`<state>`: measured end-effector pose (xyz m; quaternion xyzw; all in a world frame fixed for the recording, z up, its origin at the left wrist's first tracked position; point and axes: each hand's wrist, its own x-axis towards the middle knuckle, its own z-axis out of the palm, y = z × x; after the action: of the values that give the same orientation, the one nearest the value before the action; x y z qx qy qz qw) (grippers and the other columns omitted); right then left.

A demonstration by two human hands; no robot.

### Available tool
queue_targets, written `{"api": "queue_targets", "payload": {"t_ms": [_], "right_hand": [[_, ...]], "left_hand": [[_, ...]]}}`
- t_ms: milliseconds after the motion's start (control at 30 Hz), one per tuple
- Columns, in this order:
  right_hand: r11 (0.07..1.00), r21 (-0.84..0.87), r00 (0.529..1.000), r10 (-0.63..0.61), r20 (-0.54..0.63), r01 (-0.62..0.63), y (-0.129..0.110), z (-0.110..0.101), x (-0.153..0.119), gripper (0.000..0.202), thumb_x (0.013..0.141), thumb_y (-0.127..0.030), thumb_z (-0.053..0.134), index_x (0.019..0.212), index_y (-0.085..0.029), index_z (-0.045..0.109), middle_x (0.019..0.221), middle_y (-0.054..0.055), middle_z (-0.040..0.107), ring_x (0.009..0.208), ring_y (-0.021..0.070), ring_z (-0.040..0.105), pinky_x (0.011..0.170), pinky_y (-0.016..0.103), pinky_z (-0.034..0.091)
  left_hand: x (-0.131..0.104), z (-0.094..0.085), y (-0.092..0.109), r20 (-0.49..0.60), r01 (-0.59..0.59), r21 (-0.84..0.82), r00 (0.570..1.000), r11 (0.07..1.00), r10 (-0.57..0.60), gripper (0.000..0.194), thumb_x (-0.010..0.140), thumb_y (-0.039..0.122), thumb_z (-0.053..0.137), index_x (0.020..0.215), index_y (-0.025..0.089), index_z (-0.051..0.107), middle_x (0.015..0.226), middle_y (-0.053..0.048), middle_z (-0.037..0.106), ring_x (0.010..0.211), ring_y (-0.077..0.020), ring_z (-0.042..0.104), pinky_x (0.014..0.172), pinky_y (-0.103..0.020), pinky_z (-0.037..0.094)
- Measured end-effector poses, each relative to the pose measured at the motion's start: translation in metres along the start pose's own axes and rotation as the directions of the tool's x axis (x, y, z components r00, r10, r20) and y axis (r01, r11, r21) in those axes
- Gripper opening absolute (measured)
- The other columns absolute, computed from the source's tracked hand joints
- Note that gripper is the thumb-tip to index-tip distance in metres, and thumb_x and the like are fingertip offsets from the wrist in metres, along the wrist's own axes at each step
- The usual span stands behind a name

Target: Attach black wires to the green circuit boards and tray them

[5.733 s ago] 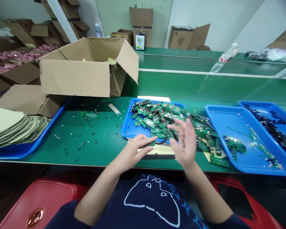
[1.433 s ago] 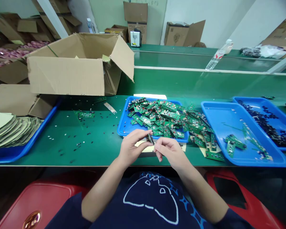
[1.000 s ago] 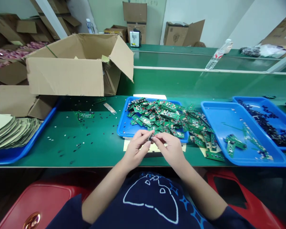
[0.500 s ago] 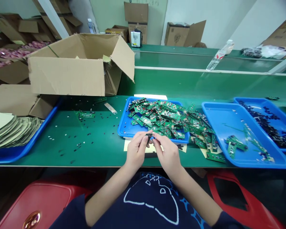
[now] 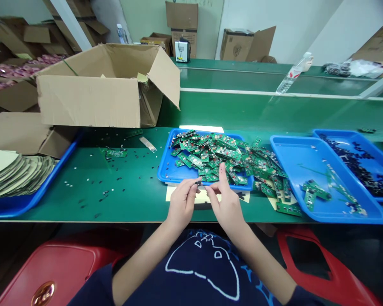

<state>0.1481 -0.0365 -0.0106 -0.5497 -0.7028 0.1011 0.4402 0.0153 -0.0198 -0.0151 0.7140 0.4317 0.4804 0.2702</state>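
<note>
Over the front edge of the blue tray (image 5: pixel 162 175) heaped with green circuit boards (image 5: pixel 207 155), my two hands are close together. My left hand (image 5: pixel 181 202) is closed, pinching a small black part (image 5: pixel 198 183) between thumb and fingertips. Just to its right, my right hand (image 5: pixel 225 204) points its index finger straight up. Its thumb and other fingers are bent toward the black part; whatever lies between them is too small to make out. Pale paper (image 5: pixel 170 193) shows under the tray's front edge.
More boards (image 5: pixel 268 168) spill right toward a second blue tray (image 5: pixel 287 155) holding a few boards. Behind it, another tray (image 5: pixel 375 155) contains black parts. A cardboard box (image 5: pixel 89 102) stands back left; stacked paper sheets (image 5: pixel 19 176) lie left. Small black bits dot the green table (image 5: pixel 130 199).
My right index finger has lifted from the pinch and now points up. The right hand has drawn slightly away; the blue spot at its fingertips no longer shows. My left hand keeps its pinch.
</note>
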Motion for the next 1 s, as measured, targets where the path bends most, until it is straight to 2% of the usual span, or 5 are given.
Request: {"api": "queue_targets", "payload": {"t_ms": [200, 600, 767, 900, 1000], "right_hand": [[0.985, 0.062, 0.987, -0.162, 0.016, 0.161, 0.011, -0.011, 0.008, 0.020, 0.090, -0.017, 0.044, 0.089, -0.018, 0.064, 0.080, 0.008, 0.066, 0.076, 0.0186, 0.063, 0.070, 0.033, 0.054], [0.899, 0.190, 0.919, -0.384, -0.090, 0.394, 0.022, -0.015, 0.011, 0.044, 0.081, -0.008, 0.052, 0.120, -0.028, 0.052, 0.112, 0.010, 0.058, 0.104, 0.0228, 0.059, 0.088, 0.047, 0.050], [0.829, 0.551, 0.980, 0.177, -0.094, -0.097, 0.024, -0.021, 0.017, 0.028, 0.087, -0.037, 0.047, 0.108, -0.021, 0.055, 0.110, 0.014, 0.061, 0.085, 0.0208, 0.066, 0.075, 0.041, 0.055], [0.366, 0.658, 0.753, 0.328, 0.570, -0.658, 0.023, -0.022, 0.022, 0.042, 0.082, -0.052, 0.049, 0.066, -0.015, 0.059, 0.055, 0.003, 0.062, 0.044, 0.0128, 0.060, 0.043, 0.024, 0.049], [0.246, 0.569, 0.617, 0.214, 0.758, -0.785, 0.018, -0.025, 0.021, 0.036, 0.070, -0.048, 0.067, 0.064, -0.013, 0.060, 0.053, 0.002, 0.063, 0.044, 0.0117, 0.061, 0.044, 0.021, 0.049]], "left_hand": [[0.001, -0.008, 0.008, 0.124, 0.178, -0.190, 0.980, 0.965, -0.157, 0.027, 0.090, 0.029, 0.044, 0.095, 0.016, 0.068, 0.076, -0.005, 0.064, 0.063, -0.0119, 0.056, 0.058, -0.022, 0.049], [0.013, -0.025, 0.000, 0.329, 0.013, -0.113, 0.944, 0.994, 0.025, 0.025, 0.085, 0.023, 0.054, 0.107, 0.021, 0.065, 0.097, -0.008, 0.067, 0.086, -0.0170, 0.062, 0.075, -0.029, 0.052], [0.016, -0.029, -0.004, 0.221, -0.292, 0.050, 0.936, 0.955, 0.274, 0.037, 0.082, 0.017, 0.058, 0.119, 0.022, 0.055, 0.102, -0.008, 0.065, 0.096, -0.0172, 0.061, 0.089, -0.037, 0.049], [0.019, -0.032, -0.005, 0.226, -0.552, 0.205, 0.830, 0.808, 0.510, 0.037, 0.083, 0.011, 0.056, 0.117, 0.023, 0.053, 0.103, -0.006, 0.065, 0.099, -0.0156, 0.061, 0.100, -0.046, 0.039], [0.020, -0.033, -0.006, 0.229, -0.611, 0.290, 0.792, 0.737, 0.566, 0.032, 0.083, 0.008, 0.054, 0.113, 0.020, 0.055, 0.103, -0.006, 0.065, 0.100, -0.0153, 0.060, 0.099, -0.045, 0.041]]}}
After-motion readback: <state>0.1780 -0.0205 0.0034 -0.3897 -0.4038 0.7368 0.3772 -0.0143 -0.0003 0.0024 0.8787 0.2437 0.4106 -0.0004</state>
